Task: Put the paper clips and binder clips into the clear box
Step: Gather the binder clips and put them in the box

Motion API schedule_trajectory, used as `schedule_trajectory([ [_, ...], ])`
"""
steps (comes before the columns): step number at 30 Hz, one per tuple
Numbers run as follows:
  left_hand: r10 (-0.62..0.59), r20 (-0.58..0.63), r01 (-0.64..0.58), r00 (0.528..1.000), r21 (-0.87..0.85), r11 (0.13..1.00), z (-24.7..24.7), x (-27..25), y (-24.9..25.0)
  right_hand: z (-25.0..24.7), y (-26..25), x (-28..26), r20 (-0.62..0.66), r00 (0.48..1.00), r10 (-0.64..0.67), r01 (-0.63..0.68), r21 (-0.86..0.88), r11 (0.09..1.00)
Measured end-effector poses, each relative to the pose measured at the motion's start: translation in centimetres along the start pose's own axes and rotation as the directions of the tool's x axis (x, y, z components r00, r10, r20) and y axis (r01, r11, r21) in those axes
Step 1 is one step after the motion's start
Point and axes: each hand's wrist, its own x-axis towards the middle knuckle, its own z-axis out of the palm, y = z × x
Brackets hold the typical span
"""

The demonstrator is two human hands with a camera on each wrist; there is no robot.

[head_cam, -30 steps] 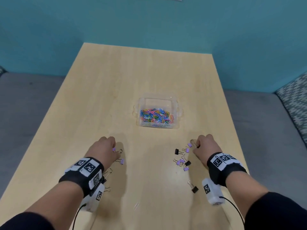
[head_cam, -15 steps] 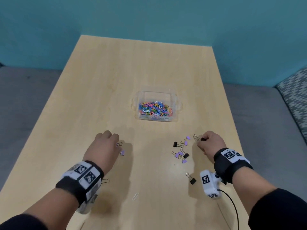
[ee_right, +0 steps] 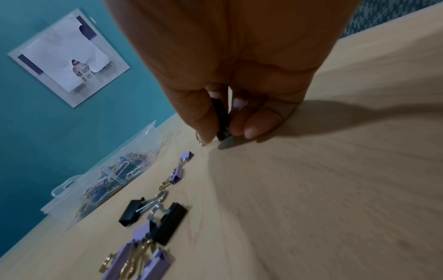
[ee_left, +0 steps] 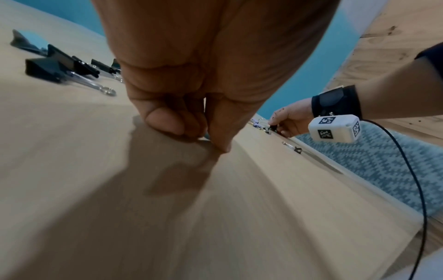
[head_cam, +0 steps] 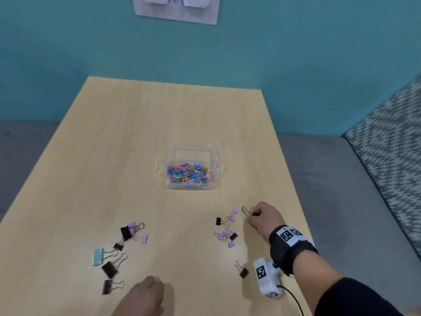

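The clear box [head_cam: 169, 182] sits mid-table, holding a heap of coloured paper clips [head_cam: 190, 174]. My right hand [head_cam: 253, 215] pinches a small black binder clip [ee_right: 221, 119] between thumb and fingers, just above the table, right of a scatter of purple and black binder clips [head_cam: 227, 233]. My left hand [head_cam: 145, 295] is at the near edge with its fingers curled. In the left wrist view its thumb and forefinger [ee_left: 217, 138] pinch together on the tabletop, where a pale sliver of a paper clip shows. More binder clips [head_cam: 114, 254] lie to its left.
A lone black binder clip [head_cam: 243, 273] lies near my right wrist camera and its cable. The wooden table [head_cam: 136, 137] ends at a teal wall with a paper sign [head_cam: 177, 10]. A patterned cushion [head_cam: 391, 142] lies to the right.
My left hand has pulled back from the left-side binder clips to the near edge, where a white paper clip lay. The right hand keeps its pinch on the black clip. The view has tilted up.
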Motion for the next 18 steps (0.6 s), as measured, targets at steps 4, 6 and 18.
schedule_trajectory([
  [4,0.017,-0.22,0.007,0.975,0.11,0.994,1.3,0.2,1.0,-0.1,0.2,-0.1,0.003,1.0,-0.014,0.014,-0.005,1.0],
  [6,0.059,-0.291,-0.005,0.955,0.183,0.983,1.2,-0.4,2.5,-0.1,0.3,0.0,0.002,1.0,-0.022,0.022,0.003,1.0],
  [18,-0.253,-0.598,-0.062,0.761,-0.455,0.888,-17.5,9.3,5.2,-0.2,0.7,0.0,0.02,1.0,0.004,-0.006,0.119,0.993],
])
